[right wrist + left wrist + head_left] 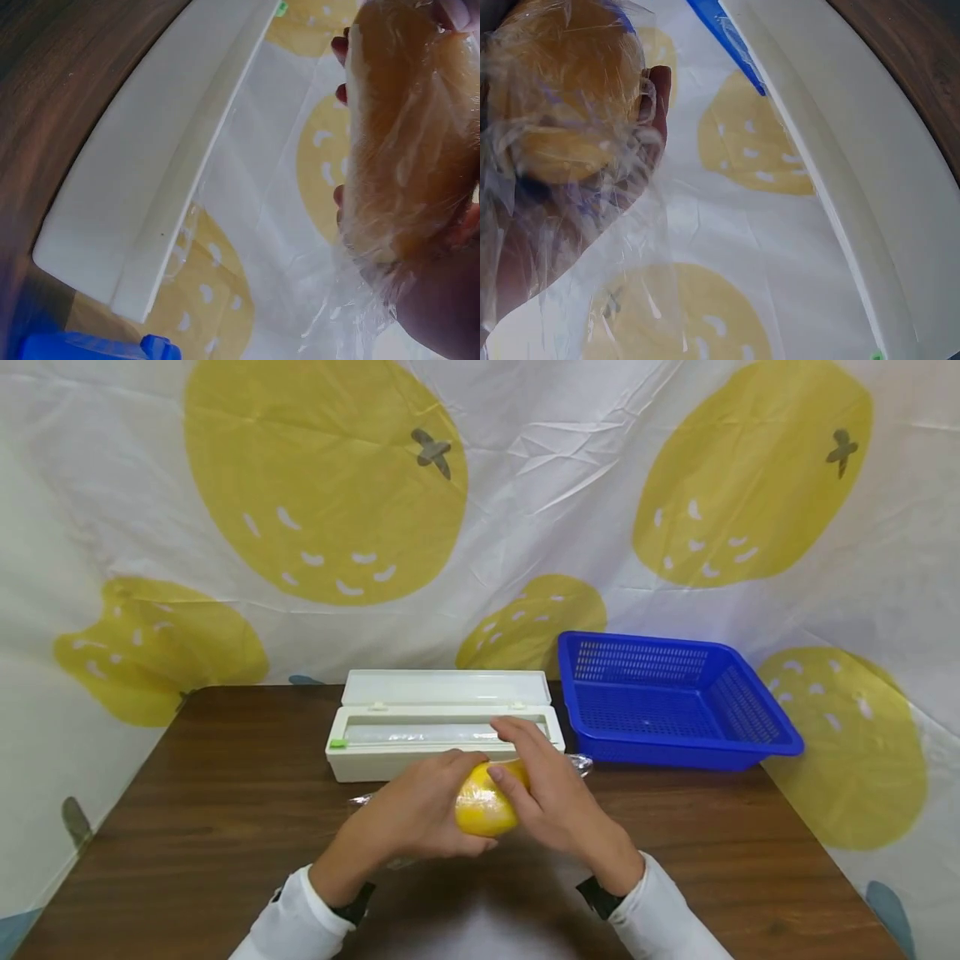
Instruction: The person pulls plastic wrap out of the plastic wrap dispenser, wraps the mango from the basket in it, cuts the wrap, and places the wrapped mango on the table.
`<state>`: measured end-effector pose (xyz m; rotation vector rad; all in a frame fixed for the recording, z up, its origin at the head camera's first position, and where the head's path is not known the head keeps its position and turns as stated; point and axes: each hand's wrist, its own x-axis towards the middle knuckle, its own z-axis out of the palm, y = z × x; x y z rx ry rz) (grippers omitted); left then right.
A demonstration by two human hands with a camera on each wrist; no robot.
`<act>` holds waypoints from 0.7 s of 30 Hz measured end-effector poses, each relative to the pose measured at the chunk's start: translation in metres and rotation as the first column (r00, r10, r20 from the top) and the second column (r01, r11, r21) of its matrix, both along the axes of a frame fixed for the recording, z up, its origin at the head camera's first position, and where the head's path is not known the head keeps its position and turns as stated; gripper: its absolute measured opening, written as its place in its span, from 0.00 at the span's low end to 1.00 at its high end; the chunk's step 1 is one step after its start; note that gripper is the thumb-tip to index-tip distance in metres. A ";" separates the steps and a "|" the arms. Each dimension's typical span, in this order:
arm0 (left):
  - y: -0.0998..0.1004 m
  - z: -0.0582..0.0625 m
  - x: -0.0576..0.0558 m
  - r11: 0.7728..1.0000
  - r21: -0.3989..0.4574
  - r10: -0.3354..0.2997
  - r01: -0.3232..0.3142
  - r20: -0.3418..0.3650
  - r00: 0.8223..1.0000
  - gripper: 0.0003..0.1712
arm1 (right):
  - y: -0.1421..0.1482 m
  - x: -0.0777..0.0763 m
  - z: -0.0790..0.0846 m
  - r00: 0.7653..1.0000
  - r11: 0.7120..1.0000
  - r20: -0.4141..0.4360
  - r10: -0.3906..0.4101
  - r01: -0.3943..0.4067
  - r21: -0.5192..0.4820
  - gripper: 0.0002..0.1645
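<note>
Between the two hands is a yellow, rounded oblong thing (483,806) wrapped in cling film (405,150); its exact kind does not show through the shiny wrap. My left hand (420,806) grips it from the left, fingers over the top and thumb underneath. On the other side my right hand (558,802) holds it with the thumb pressed on its face and the fingers reaching up over it. Loose film ends stick out beyond both hands. In the left wrist view, crumpled film (630,157) hangs around the yellow thing.
A white cling film dispenser (420,766) stands behind the hands, lid (446,687) raised, film roll (420,732) inside and a green slider (338,743) at its left end. At the back right sits a blue perforated basket (675,752). Everything is on a dark wooden table (225,827).
</note>
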<state>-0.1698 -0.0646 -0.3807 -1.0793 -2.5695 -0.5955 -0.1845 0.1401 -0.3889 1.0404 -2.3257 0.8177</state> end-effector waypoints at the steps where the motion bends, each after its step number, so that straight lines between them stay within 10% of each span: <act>1: 0.000 0.001 0.000 1.000 0.004 -0.002 0.002 -0.001 1.000 0.45 | 0.000 -0.001 0.000 1.000 1.000 0.004 0.012 -0.012 -0.024 0.28; 12: -0.001 0.003 0.005 0.999 0.034 -0.011 0.013 -0.052 0.999 0.48 | -0.003 -0.009 -0.003 0.984 0.905 0.136 0.115 -0.048 -0.423 0.13; 16: 0.001 0.004 0.007 0.999 0.044 0.002 0.001 -0.066 0.998 0.50 | -0.006 -0.010 -0.002 0.942 0.751 0.259 0.216 0.009 -0.660 0.17; 21: 0.005 0.005 0.011 0.998 0.070 0.007 0.000 -0.089 0.996 0.49 | -0.009 -0.009 -0.001 0.816 0.511 0.373 0.440 0.114 -0.852 0.24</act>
